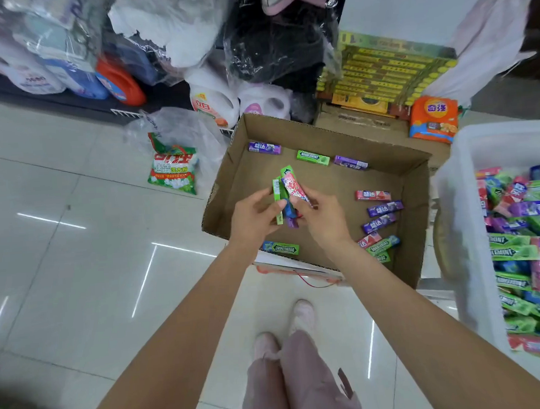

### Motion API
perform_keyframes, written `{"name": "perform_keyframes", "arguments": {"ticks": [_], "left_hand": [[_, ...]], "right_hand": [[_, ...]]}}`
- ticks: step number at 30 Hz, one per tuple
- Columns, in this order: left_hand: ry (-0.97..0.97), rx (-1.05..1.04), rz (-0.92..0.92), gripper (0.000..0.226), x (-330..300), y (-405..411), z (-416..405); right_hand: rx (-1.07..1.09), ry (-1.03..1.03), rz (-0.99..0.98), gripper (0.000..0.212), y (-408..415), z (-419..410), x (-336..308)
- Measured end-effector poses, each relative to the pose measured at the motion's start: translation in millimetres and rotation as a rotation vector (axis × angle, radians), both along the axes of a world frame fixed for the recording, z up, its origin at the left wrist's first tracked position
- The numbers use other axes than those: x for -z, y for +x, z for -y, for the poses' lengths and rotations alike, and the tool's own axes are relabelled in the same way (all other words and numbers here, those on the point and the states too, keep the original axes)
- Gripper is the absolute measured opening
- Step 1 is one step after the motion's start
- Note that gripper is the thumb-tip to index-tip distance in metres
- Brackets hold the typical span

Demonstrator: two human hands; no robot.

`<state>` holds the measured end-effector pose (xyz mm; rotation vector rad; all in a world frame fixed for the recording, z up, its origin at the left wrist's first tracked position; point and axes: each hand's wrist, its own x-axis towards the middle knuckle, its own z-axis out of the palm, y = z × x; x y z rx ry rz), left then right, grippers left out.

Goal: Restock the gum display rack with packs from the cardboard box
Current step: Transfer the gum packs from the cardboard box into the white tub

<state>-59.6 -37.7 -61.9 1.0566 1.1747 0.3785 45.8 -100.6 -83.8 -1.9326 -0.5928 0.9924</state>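
Over the open brown cardboard box (318, 182), the left hand (253, 218) grips a bundle of slim green, blue and purple gum packs (280, 203), long axes pointing up and away. The right hand (322, 220) pinches a glossy pink-red pack (296, 187) against them (fingers curled). Loose packs lie flat inside the box.

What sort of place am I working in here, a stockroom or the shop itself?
Most likely a small shop's floor, though a stock corner is possible. Detergent jugs stand at the edge of the tiled floor, a white bin holds loose gum packs, and both hands hold packs over a cardboard box.
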Motion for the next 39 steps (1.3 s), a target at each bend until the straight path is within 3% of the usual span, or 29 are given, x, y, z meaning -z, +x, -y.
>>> {"name": "perform_keyframes", "arguments": {"ticks": [5,15,25,31,35,39], "left_hand": [[0.055,0.152,0.044,0.02,-33,0,14],[0.161,0.328,0.118,0.033,-106,59,72],[0.269,0.52,-0.004,0.041,-120,180,181],[0.33,0.595,-0.134,0.045,-114,231,235],[0.353,0.526,-0.22,0.043,-107,251,249],[0.394,0.451,-0.33,0.042,-99,260,253]], "right_hand": [[0.031,0.029,0.078,0.027,-6,22,-38],[0.169,0.099,0.209,0.037,33,95,-112],[0.338,0.098,0.182,0.035,135,220,-140],[0.297,-0.002,0.13,0.037,195,269,-118],[0.199,-0.067,0.126,0.039,213,277,-111],[0.03,-0.169,0.244,0.04,224,276,-114]]}}
